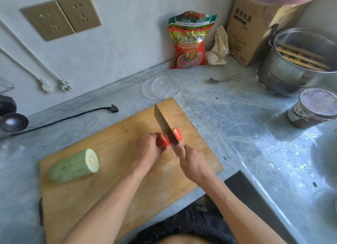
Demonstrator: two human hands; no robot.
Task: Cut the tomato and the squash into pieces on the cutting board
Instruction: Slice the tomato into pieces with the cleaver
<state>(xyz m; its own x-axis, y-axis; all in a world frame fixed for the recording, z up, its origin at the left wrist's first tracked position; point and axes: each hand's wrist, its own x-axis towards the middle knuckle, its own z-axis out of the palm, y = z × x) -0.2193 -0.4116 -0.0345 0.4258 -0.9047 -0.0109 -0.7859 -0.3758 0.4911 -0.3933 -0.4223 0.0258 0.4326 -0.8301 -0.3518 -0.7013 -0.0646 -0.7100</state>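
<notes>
Grey marbled stone surface [228, 116] carries everything; both hands work over it near its front edge.

Rectangular pale wooden cutting board [113, 170] lies under both hands and runs away to the left of them, set at an angle.

Dented round steel pot [284, 74], far right of the hands and beyond them, with wooden sticks inside. Brown cardboard box [251, 28] stands just behind the pot against the wall.

Red and green printed plastic bag [189, 43], upright against the wall, well beyond the hands.

Pale green cylindrical squash piece [73, 167], one cut white face showing, lies on its side on the board, well to the left of the left hand, untouched.

Clear round plastic lid [161, 87], flat on the surface just past the board's far corner.

Broad rectangular steel cleaver [165, 124]: the blade stands on edge between the two hands, partway into the tomato.

Right hand [193, 161]: fingers wrapped round the cleaver's handle, which is mostly hidden in the fist.

Left hand [149, 149]: fingers curled, holding down the left part of the tomato; a ring shows on one finger.

Red round tomato [175, 134], on the board's right half, split by the blade: one part under the left fingers, one slice leaning to the right of the blade.
</notes>
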